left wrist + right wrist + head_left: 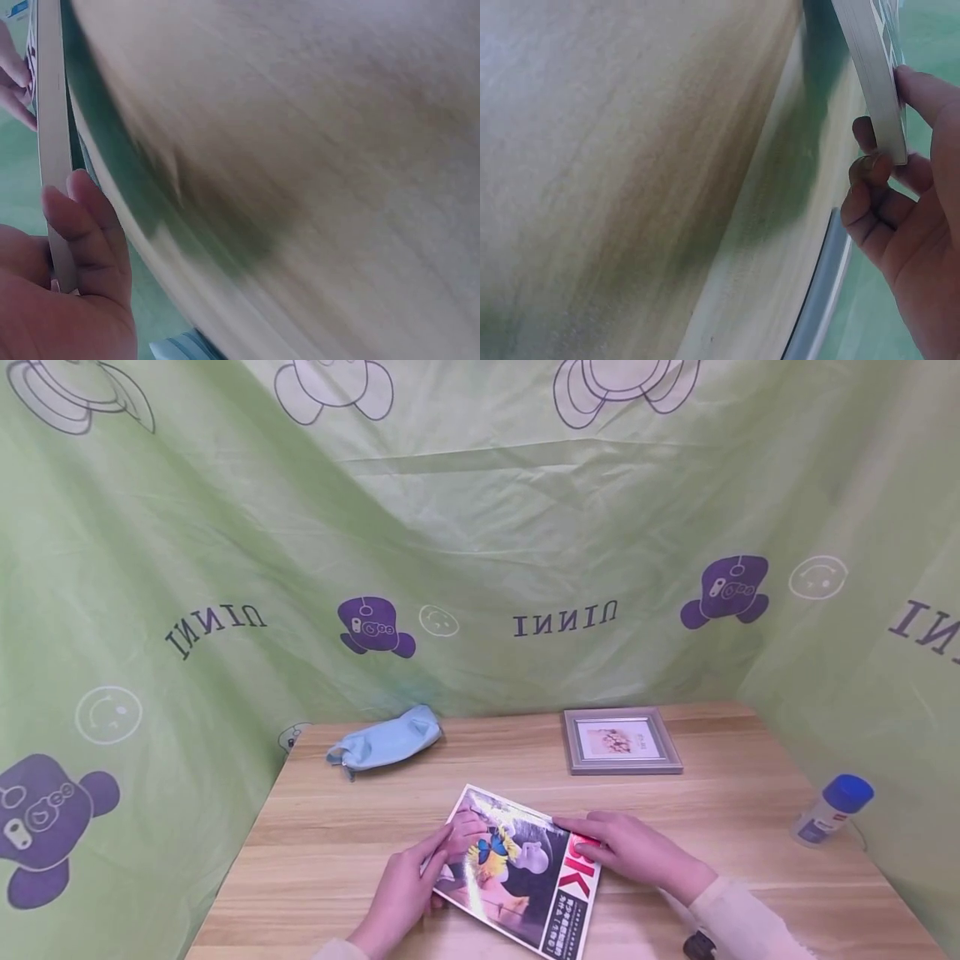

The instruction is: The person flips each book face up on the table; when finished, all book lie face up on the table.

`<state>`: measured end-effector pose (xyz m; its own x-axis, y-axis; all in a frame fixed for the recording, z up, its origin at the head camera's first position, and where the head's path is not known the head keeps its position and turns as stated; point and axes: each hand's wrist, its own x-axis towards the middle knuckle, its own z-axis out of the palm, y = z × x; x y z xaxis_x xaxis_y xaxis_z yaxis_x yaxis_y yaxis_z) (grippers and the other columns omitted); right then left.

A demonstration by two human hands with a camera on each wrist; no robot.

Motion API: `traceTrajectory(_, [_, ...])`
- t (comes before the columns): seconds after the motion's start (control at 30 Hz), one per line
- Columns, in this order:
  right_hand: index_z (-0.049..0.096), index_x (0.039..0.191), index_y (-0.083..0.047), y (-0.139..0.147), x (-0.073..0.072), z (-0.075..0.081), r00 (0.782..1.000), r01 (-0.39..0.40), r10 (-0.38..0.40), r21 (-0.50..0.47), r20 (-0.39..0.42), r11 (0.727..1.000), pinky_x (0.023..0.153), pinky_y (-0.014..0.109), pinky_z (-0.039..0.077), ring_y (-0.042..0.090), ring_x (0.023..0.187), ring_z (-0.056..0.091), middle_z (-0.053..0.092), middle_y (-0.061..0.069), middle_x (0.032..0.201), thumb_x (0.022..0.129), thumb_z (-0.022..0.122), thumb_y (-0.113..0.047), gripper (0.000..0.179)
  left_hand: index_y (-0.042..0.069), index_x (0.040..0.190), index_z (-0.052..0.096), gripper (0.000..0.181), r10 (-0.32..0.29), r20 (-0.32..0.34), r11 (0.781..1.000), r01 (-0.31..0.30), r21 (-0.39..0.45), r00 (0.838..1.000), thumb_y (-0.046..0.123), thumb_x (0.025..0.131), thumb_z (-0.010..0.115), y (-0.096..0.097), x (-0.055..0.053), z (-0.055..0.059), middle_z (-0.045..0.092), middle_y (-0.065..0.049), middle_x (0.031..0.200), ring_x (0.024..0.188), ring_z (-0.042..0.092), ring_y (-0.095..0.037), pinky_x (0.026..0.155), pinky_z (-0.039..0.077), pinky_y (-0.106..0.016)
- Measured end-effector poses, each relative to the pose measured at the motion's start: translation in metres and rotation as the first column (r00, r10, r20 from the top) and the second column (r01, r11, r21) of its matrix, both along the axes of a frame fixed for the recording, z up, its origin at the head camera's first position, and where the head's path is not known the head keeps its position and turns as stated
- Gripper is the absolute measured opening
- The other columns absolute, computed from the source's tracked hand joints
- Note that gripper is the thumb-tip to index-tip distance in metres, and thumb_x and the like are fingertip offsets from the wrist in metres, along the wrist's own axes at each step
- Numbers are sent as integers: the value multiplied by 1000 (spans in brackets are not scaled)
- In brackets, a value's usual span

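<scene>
Book, one: a rectangular paperback with a glossy dark cover (536,893), showing a blue butterfly on a yellow flower and red lettering along its right side; at the near centre of the table, cover up, its sides set at an angle. The wrist views show its pale page edges, held clear of the tabletop.

Left hand (405,881): clamped on the book's left edge, thumb and fingers on opposite faces.

Right hand (633,850): clamped on the book's far right corner, thumb on the cover, fingers curled behind.

Table (322,835): light wood-grain top.

Pouch, one: soft, light blue, elongated (390,742); far left.

Picture frame, one: silver-grey, rectangular (626,769), floral print within; lying flat, far right of centre.

Bottle, one: white plastic with blue cap (823,818); right side, upright.

Curtain: green fabric printed with purple bears (480,527); behind the table and along both sides.
</scene>
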<state>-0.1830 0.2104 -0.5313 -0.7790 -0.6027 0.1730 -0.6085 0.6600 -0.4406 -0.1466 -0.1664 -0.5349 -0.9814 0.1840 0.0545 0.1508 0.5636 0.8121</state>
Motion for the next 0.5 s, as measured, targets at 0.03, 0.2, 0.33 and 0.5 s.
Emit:
traceTrajectory(0.03, [64, 146, -27, 0, 0, -1, 1000, -2, 2, 6, -4, 1000, 70, 30, 52, 1, 75, 49, 54, -18, 89, 105, 65, -36, 42, 14, 149, 60, 43, -7, -9, 1000, 6, -10, 1000, 18, 106, 63, 0, -1, -1, 74, -18, 105, 41, 58, -13, 36, 50, -30])
traceTrajectory(0.2, [65, 145, -25, -2, 1, -6, 999, -12, 15, 59, -52, 998, 71, 33, 54, 3, 76, 50, 55, -15, 88, 104, 66, -33, 42, 10, 144, 64, 40, -38, -105, 992, 25, -124, 994, 17, 105, 65, -1, -4, -9, 74, -20, 114, 48, 62, -13, 48, 54, -30])
traceTrajectory(0.33, [64, 146, -26, -3, 3, -8, 998, 5, 3, 112, -69, 994, 82, 42, 58, 15, 89, 65, 69, -2, 101, 105, 64, -34, 42, 7, 139, 68, 38, -72, -217, 965, 13, -262, 973, 16, 102, 69, -2, -4, -14, 76, -16, 111, 81, 75, -25, 75, 62, -42])
traceTrajectory(0.5, [60, 149, -28, -5, 3, -9, 996, 7, 8, 179, -84, 984, 88, 48, 57, 25, 101, 69, 73, 5, 113, 106, 60, -35, 43, 7, 138, 69, 38, -119, -276, 924, 4, -383, 954, 16, 100, 71, -3, -5, -20, 77, -15, 103, 90, 75, -31, 81, 61, -48])
